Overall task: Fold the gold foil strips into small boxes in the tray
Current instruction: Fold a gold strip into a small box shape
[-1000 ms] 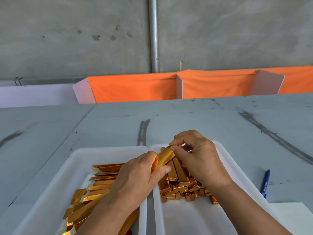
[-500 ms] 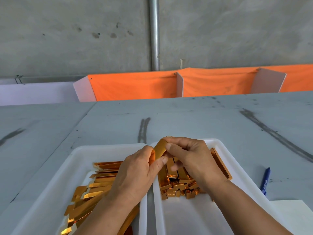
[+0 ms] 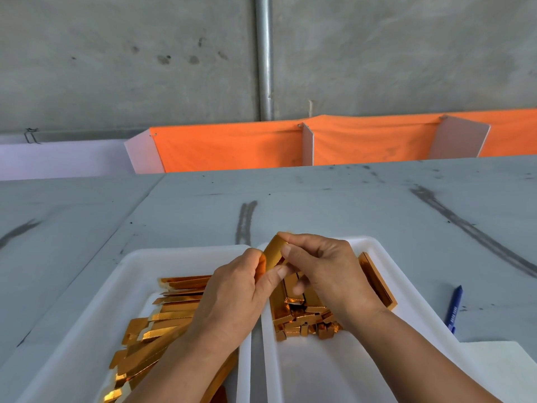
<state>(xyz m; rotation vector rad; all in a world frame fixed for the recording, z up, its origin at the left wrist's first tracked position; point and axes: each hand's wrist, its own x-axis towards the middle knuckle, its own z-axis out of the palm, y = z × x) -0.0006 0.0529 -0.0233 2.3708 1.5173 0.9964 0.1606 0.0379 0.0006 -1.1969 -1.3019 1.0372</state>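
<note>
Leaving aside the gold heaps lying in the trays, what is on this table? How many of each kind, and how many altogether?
White trays: 2, the left tray and the right tray
Gold foil strip: 1, pinched between the left hand and the right hand
Blue pen: 1
White sheet: 1
Total: 5

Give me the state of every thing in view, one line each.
held strip: raised, bent between both hands.
left hand: pinches its lower end.
right hand: pinches its upper end.
flat strips: piled unfolded in the left tray.
folded boxes: heaped in the right tray.
pen: lying on the table.
</note>
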